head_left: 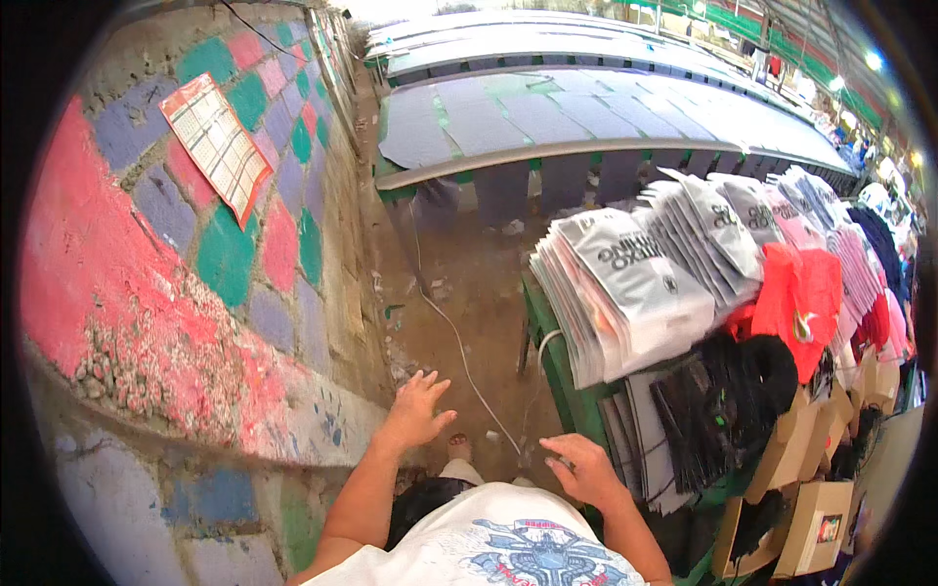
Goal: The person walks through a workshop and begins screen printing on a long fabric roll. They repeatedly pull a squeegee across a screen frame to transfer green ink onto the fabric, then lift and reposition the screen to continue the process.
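While both hands are apart and bare of any load, fingers loosely spread, the left hand [418,415] is near the painted wall [220,264] and the right hand [578,469] is near the black packs [703,420] on the green table [570,396]. Beyond these packs, translucent bags [635,283] stand stacked, pale and pinkish contents showing through. A cardboard box [819,527], flaps spread, holds dark material, kind indeterminable. A pale cord [455,334] crosses the floor [489,283] ahead, an obstruction underfoot.
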The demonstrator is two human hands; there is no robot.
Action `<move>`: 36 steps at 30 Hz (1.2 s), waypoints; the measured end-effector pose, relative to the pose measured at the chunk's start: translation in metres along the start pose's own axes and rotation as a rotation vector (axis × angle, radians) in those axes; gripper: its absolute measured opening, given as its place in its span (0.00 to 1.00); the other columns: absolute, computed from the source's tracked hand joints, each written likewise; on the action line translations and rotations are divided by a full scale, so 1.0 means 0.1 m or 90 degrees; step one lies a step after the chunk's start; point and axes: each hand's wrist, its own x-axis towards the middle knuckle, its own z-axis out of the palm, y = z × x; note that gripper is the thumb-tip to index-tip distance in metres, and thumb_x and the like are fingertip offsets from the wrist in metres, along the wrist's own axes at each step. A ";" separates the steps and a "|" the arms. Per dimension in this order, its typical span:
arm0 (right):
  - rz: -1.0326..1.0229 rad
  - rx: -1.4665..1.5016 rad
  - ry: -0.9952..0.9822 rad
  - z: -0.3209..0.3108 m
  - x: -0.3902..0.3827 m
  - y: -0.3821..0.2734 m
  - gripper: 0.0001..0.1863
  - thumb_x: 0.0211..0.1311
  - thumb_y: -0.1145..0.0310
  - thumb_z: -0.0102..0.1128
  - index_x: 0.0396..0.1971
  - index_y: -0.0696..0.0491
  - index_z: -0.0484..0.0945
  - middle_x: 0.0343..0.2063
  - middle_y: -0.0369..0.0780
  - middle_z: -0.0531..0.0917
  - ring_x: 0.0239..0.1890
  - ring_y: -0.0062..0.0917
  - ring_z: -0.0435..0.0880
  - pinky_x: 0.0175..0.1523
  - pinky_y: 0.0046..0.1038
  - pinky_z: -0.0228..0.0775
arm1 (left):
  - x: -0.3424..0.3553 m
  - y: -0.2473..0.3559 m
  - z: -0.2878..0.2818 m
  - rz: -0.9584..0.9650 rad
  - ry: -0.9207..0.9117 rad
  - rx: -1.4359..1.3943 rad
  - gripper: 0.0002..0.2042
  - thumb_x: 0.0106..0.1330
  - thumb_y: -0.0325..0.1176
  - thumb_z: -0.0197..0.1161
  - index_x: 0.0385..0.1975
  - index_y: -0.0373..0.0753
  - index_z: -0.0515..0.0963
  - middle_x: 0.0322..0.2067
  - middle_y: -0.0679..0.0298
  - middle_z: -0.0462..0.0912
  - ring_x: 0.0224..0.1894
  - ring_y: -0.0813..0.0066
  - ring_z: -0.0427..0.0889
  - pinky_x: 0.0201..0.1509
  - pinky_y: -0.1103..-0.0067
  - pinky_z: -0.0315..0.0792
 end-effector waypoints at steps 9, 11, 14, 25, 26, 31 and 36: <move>0.056 0.016 0.006 0.26 1.09 0.21 0.21 0.68 0.77 0.76 0.60 0.55 0.91 0.51 0.49 0.95 0.54 0.46 0.94 0.61 0.41 0.87 | 1.50 -0.93 -0.17 -0.013 0.045 -0.048 0.37 0.74 0.50 0.78 0.80 0.42 0.78 0.82 0.46 0.74 0.86 0.38 0.65 0.88 0.47 0.62; 0.058 0.013 0.014 0.37 1.45 0.26 0.21 0.67 0.78 0.77 0.60 0.56 0.91 0.51 0.49 0.95 0.54 0.45 0.95 0.61 0.40 0.87 | 1.89 -1.32 -0.16 -0.036 0.033 -0.054 0.37 0.74 0.51 0.78 0.80 0.41 0.78 0.82 0.47 0.74 0.87 0.40 0.65 0.88 0.48 0.63; 0.050 -0.003 0.015 0.53 2.05 0.30 0.21 0.67 0.77 0.77 0.60 0.56 0.91 0.52 0.49 0.95 0.54 0.44 0.95 0.61 0.39 0.88 | 2.37 -1.97 -0.15 -0.112 -0.014 -0.077 0.37 0.75 0.52 0.77 0.80 0.41 0.78 0.82 0.50 0.75 0.87 0.44 0.66 0.88 0.50 0.63; -0.049 -0.192 -0.125 0.87 4.33 0.53 0.22 0.70 0.71 0.77 0.63 0.52 0.89 0.48 0.48 0.94 0.49 0.48 0.93 0.57 0.45 0.87 | 3.28 -3.52 -0.59 -0.199 0.069 -0.169 0.31 0.74 0.46 0.77 0.73 0.39 0.83 0.73 0.52 0.85 0.76 0.46 0.79 0.80 0.54 0.73; -0.052 -0.246 -0.156 0.88 4.49 0.57 0.22 0.72 0.68 0.76 0.64 0.51 0.88 0.48 0.48 0.94 0.50 0.50 0.93 0.58 0.48 0.86 | 3.29 -3.54 -0.62 -0.197 0.106 -0.197 0.28 0.74 0.44 0.78 0.70 0.40 0.86 0.70 0.51 0.87 0.73 0.47 0.82 0.77 0.55 0.75; 0.002 -0.254 -0.211 0.90 5.47 0.85 0.22 0.74 0.65 0.73 0.65 0.51 0.89 0.52 0.50 0.93 0.56 0.51 0.91 0.62 0.49 0.85 | 3.44 -3.61 -0.95 -0.208 0.177 -0.258 0.11 0.72 0.37 0.79 0.47 0.39 0.92 0.48 0.50 0.94 0.52 0.49 0.93 0.57 0.58 0.85; -0.053 -0.211 -0.133 1.06 6.70 1.19 0.21 0.75 0.65 0.73 0.65 0.51 0.89 0.53 0.50 0.93 0.58 0.52 0.91 0.64 0.50 0.84 | 3.60 -3.85 -1.14 -0.202 0.203 -0.242 0.08 0.72 0.35 0.78 0.40 0.36 0.91 0.36 0.53 0.93 0.39 0.51 0.93 0.49 0.59 0.85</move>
